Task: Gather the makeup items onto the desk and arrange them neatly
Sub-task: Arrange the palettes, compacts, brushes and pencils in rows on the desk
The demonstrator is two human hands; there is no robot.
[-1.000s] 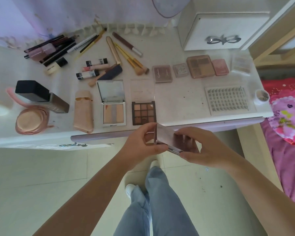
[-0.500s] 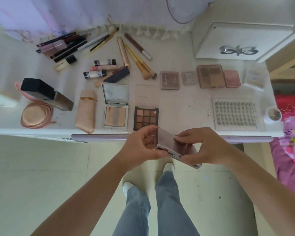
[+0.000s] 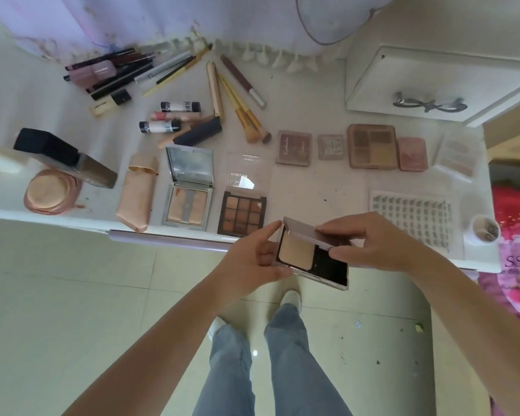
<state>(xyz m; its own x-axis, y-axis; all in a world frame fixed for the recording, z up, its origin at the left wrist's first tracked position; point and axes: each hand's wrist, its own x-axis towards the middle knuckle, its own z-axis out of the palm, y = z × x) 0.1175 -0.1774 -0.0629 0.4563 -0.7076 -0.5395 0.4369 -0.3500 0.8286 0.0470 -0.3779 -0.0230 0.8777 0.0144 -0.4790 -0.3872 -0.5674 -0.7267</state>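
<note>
At lower centre of the frame, just below the desk (image 3: 312, 193) edge, the left hand (image 3: 252, 262) gripped the open compact (image 3: 309, 256) by its left side, thumb and fingers curled round it, while the right hand (image 3: 370, 244) pinched its raised lid between thumb and forefinger

"SS" on pink bedding (image 3: 515, 261), rest unreadable

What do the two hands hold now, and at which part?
An open powder compact: the left hand grips its base at the left edge, the right hand pinches the raised lid.
</note>
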